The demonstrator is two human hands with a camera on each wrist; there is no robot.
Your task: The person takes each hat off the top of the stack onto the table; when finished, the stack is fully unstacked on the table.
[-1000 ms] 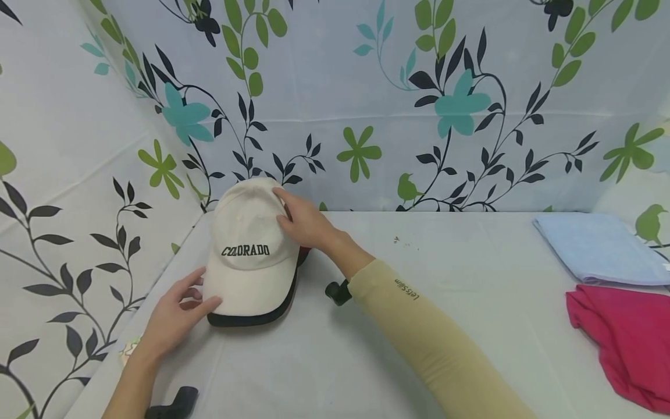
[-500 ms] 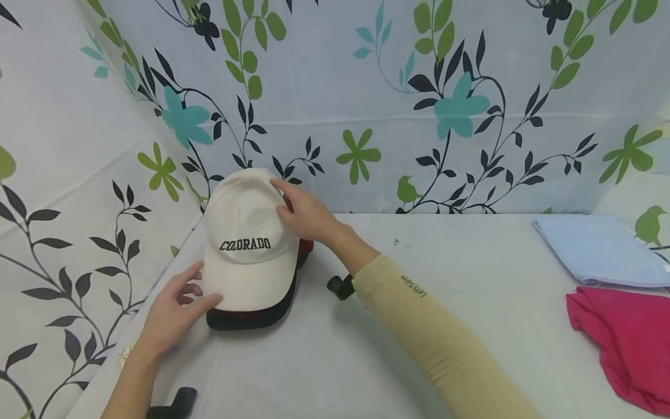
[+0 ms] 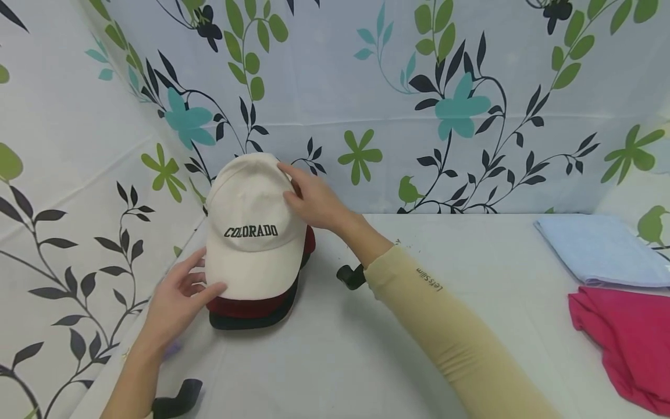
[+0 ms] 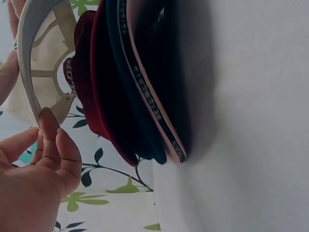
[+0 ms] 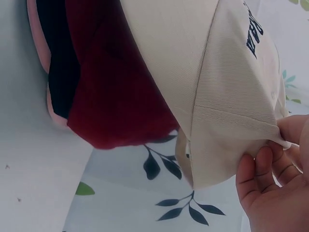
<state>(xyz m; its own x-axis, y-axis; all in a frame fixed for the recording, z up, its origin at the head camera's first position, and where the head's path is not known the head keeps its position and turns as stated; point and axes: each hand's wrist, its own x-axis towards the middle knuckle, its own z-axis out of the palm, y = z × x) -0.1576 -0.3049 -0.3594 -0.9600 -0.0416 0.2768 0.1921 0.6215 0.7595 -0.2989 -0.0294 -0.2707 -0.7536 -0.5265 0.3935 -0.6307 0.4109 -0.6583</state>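
A cream baseball cap (image 3: 253, 201) lettered COLORADO is held raised over a stack of caps. My left hand (image 3: 178, 299) pinches the edge of its brim at the left. Up at the crown's right side, my right hand (image 3: 318, 201) pinches the cloth between thumb and fingers, as the right wrist view also shows. Directly below sits a dark red cap (image 5: 113, 82); a gap shows between it and the cream cap in the left wrist view. Under the red one lie a navy cap (image 4: 128, 87) and a pink brim edge (image 4: 166, 135).
On the right of the white-covered table (image 3: 419, 349) lie a folded light blue cloth (image 3: 602, 250) and a crumpled crimson cloth (image 3: 623, 343). Leaf-patterned sheets (image 3: 314, 70) hang behind and at the left, close to the caps.
Both hands have raised the cream cap up off the stack. More of the red brim now shows beneath it, above the dark brim.
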